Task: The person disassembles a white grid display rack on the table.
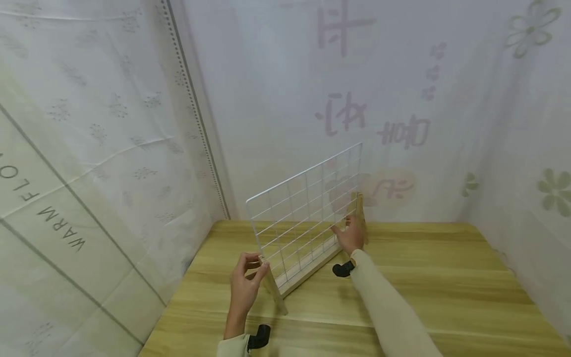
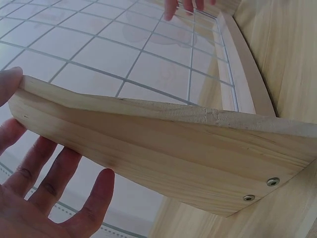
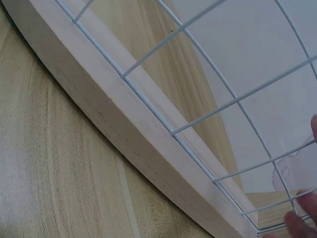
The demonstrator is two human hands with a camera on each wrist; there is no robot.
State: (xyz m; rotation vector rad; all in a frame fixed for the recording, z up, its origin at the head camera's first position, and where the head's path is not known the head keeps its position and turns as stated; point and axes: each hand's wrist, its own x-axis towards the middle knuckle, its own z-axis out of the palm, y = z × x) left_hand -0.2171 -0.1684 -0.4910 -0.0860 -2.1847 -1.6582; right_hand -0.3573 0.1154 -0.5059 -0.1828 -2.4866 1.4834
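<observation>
A white wire grid panel [image 1: 308, 208] stands upright in a pale wooden base bar [image 1: 308, 267], seen at an angle across the table. At its near end, my left hand [image 1: 247, 282] pinches the top of a sloping wooden end board [image 2: 163, 134], thumb on one edge and fingers along the other. Two metal screw heads [image 2: 272, 182] show low on that board. My right hand [image 1: 351, 234] is at the far wooden end board [image 1: 358, 199], its thumb pointing left across the grid. In the right wrist view, fingertips [image 3: 299, 225] overlap the lower wires; their grip is partly hidden.
The stand rests on a wood-grain table [image 1: 428, 287]. Printed cloth [image 1: 285, 89] hangs behind the table's back edge, and more patterned cloth [image 1: 102, 163] lines the left. Black wrist mounts [image 1: 343, 269] stick out below both cuffs.
</observation>
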